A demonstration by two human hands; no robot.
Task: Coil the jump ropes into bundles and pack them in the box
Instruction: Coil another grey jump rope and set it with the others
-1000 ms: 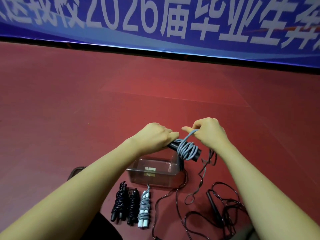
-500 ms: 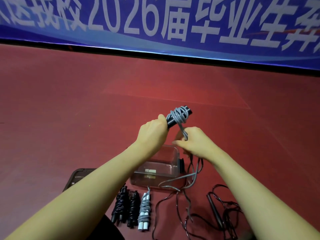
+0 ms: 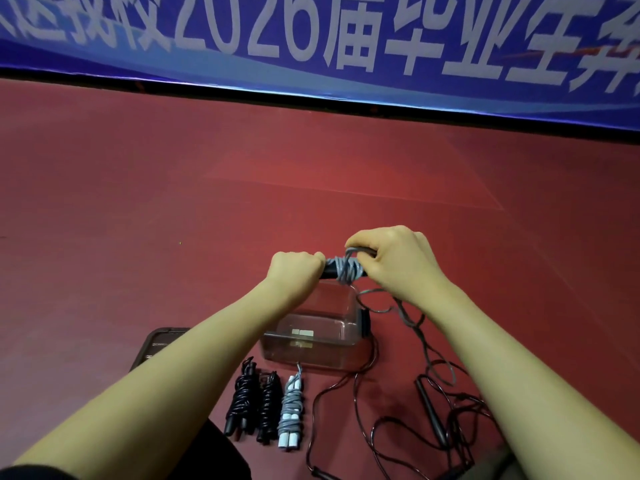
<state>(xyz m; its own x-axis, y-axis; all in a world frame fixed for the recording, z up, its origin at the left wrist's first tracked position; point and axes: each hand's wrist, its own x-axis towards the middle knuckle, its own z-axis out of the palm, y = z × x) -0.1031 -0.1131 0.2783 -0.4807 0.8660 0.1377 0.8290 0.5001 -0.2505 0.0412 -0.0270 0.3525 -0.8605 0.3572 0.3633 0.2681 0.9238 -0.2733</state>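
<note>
Count: three finished bundles lie in a row just in front of the clear box (image 3: 311, 344) on your side, namely two black bundles (image 3: 254, 401) and one grey bundle (image 3: 291, 407) with white handle ends, none of them in the box. A fourth rope, the grey rope (image 3: 344, 270), is half wound round black handles held in the air above the box's far edge; its free tail drops to the right of the box. One loose black rope (image 3: 433, 414) sprawls on the red floor (image 3: 138, 220) right of the box, uncoiled (one handle visible, the rest a tangle). One dark lid (image 3: 157, 344) lies flat left of the box, partly under your left forearm. Writing: the blue banner (image 3: 311, 36) beyond the box reads "2026届毕业生", with the rest cropped; the small pale label on the box is unreadable. Hands: your left hand (image 3: 294, 271) is fisted round the left end of the handles, knuckles up; your right hand (image 3: 394, 261) is curled over the right end, fingers pinching the grey rope at the wraps. Both forearms are stretched out over the box.
</note>
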